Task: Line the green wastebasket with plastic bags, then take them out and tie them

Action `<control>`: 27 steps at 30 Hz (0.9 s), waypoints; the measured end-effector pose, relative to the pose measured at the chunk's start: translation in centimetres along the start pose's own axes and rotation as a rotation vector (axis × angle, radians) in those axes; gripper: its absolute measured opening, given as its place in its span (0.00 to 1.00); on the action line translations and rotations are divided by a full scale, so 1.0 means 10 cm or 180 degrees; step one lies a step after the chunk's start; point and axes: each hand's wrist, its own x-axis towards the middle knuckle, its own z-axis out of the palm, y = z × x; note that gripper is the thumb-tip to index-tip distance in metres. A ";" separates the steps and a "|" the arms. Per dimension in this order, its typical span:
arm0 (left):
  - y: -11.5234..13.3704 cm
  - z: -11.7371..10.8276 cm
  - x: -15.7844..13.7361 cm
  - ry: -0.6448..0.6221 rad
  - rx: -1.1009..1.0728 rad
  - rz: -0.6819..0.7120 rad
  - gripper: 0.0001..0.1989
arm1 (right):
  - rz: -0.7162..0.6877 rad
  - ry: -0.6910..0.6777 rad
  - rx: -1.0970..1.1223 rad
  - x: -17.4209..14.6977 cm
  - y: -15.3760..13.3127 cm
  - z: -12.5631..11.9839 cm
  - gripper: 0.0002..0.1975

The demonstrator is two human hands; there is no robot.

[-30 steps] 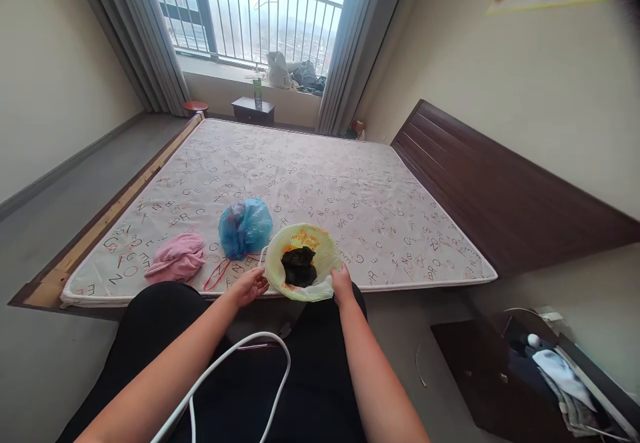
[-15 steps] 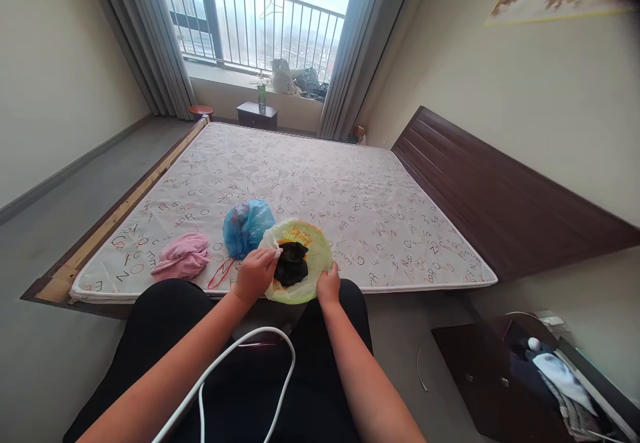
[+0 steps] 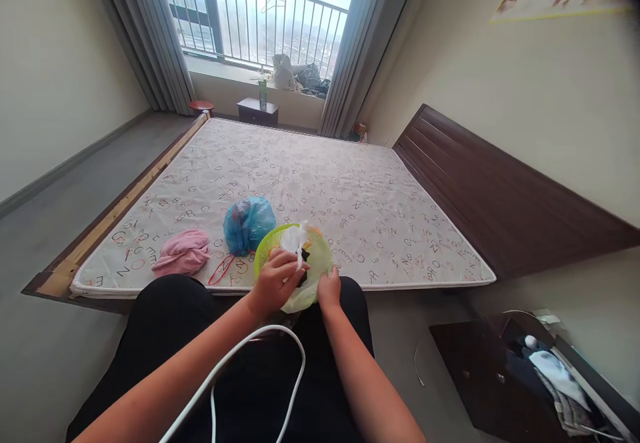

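Note:
A yellow-green round basket (image 3: pixel 267 239), which looks like a waste bin, stands between my knees at the mattress edge. A thin white plastic bag (image 3: pixel 293 237) lines it. My left hand (image 3: pixel 276 281) is closed on the bag's edge and holds it inward across the opening. Around the right side of the rim my right hand (image 3: pixel 329 287) grips the basket, with bag film under the fingers. Something black (image 3: pixel 305 255) inside is mostly covered. Just beyond the basket lies a blue plastic bag (image 3: pixel 249 224) with red ties, holding something I cannot make out.
A pink cloth (image 3: pixel 183 252) lies on the letter-patterned mattress (image 3: pixel 320 169), to the left. A white cable (image 3: pixel 240 339) loops over my lap. On the right are the headboard (image 3: pixel 480 169) and a dark low cabinet (image 3: pixel 465 369) with clothes. A nightstand (image 3: pixel 257 111) stands at the far side.
My left hand has moved right, drawing the bag's left edge off the rim and over the opening. Green basket wall now shows there, and the black contents are more covered. My right hand keeps its place.

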 end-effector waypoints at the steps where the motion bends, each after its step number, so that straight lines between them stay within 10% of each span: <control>1: -0.06 -0.12 0.00 0.0503 -0.0102 -0.0314 0.11 | 0.0096 0.0058 0.0014 0.07 0.01 -0.03 0.22; 4: -0.25 -0.44 -0.03 0.1591 -0.0297 -0.1052 0.14 | 0.0069 -0.0136 -0.0194 0.21 -0.04 -0.06 0.26; 6: -0.31 -0.55 -0.04 0.1609 -0.0459 -0.1107 0.13 | -0.0045 -0.0427 -0.0483 0.25 -0.12 -0.03 0.29; 11: -0.13 -0.53 -0.01 -0.0420 -0.0452 -0.0288 0.12 | -0.0070 -0.0696 -0.0996 0.30 -0.32 0.10 0.31; 17: 0.28 -0.54 0.00 -0.0910 -0.0969 0.0560 0.19 | 0.0082 -0.0665 -0.0901 0.50 -0.35 0.10 0.28; 22: 0.03 -0.67 -0.02 0.0514 -0.1287 -0.1049 0.16 | 0.0151 -0.0585 -0.0547 0.64 -0.35 0.07 0.25; 27: -0.66 -0.74 0.00 0.1845 -0.2360 -0.2275 0.35 | -0.0022 -0.0683 0.0244 0.65 -0.38 0.00 0.29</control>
